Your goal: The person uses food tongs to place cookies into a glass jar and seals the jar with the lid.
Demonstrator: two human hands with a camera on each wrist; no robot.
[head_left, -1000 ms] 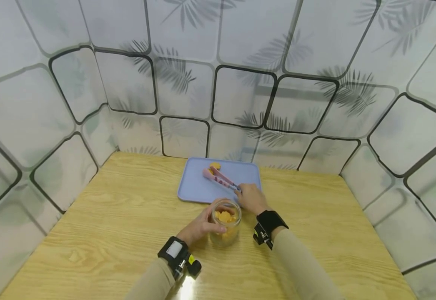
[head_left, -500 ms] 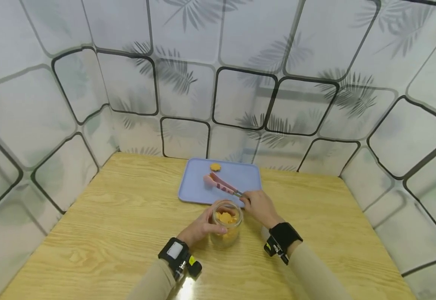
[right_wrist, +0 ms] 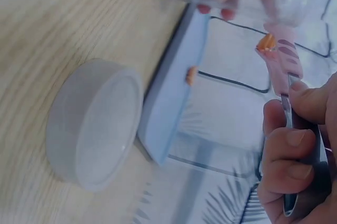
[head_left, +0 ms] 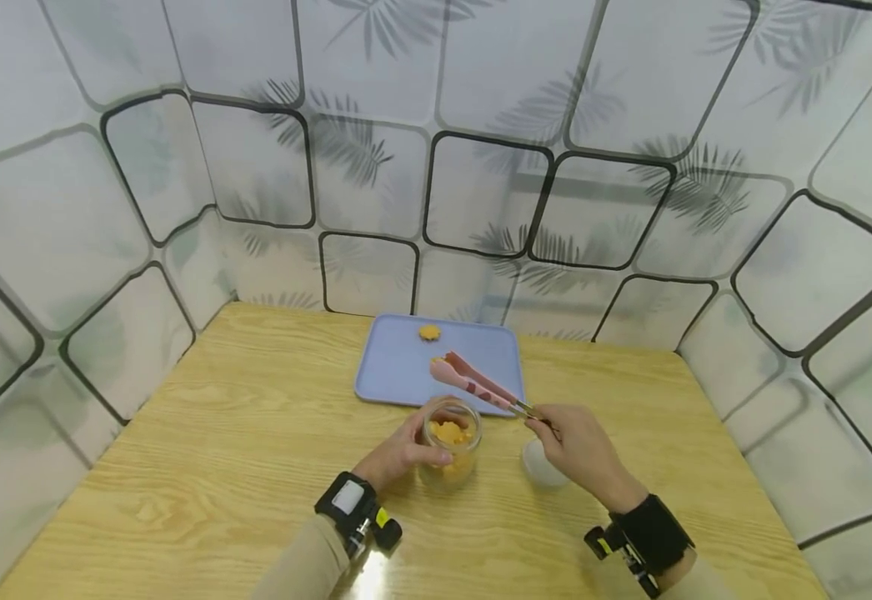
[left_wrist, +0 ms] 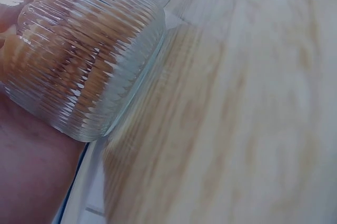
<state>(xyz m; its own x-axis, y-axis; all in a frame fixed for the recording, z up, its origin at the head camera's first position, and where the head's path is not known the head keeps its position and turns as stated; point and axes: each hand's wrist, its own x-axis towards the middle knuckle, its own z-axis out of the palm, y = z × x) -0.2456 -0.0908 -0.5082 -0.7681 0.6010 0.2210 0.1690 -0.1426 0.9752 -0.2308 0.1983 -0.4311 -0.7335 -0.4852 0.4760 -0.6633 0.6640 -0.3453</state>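
Observation:
My left hand (head_left: pixel 403 454) grips a clear ribbed glass jar (left_wrist: pixel 84 61) standing on the table, with several orange biscuits (head_left: pixel 449 433) inside. Curled round the metal handle of pink-tipped tongs (head_left: pixel 477 387) is my right hand (head_left: pixel 584 454). An orange biscuit (right_wrist: pixel 267 42) is pinched between the tongs' tips, above the near part of a blue tray (head_left: pixel 387 371), beyond the jar. Another scalloped biscuit (head_left: pixel 429 332) lies near the tray's far edge. The tongs' tips are apart from the jar's mouth.
A whitish round lid (right_wrist: pixel 89 124) lies on the wooden table (head_left: pixel 218 433) to the right of the jar, partly under my right hand in the head view. Patterned curtains (head_left: pixel 376 167) border the table at the back and sides.
My right hand has moved right and toward me, lifting the tongs and a biscuit off the tray. The lid has come into view. My left hand keeps its hold on the jar.

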